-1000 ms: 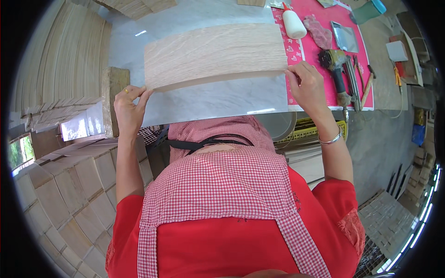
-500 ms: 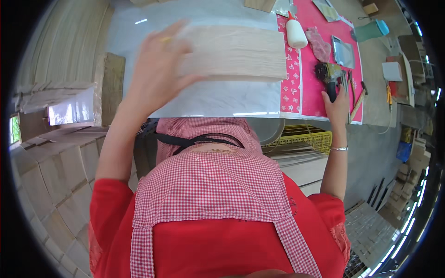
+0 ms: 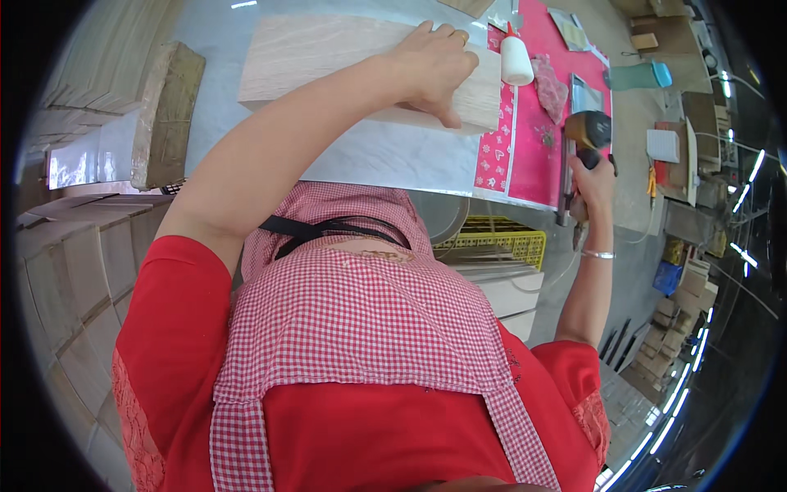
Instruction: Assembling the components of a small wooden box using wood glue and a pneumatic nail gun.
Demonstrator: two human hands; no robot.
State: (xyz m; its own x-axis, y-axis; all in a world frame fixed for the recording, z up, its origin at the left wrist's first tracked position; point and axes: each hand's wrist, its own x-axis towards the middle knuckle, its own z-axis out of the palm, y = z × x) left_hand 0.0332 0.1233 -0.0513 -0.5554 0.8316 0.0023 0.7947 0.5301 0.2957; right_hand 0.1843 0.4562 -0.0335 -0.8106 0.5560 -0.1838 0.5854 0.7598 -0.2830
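On the pale worktop, the left hand [image 3: 430, 61] presses flat on the wooden board [image 3: 328, 57] beneath it; the right hand [image 3: 592, 176] grips a power tool [image 3: 586, 131].

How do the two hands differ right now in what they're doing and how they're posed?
The left hand lies spread, palm down, on the pale wood panel; the right hand is curled in a closed grip around the handle of a dark power tool. The left arm stretches across to the middle of the grey bench, the right stays at the pink mat's near edge. Both are bare.
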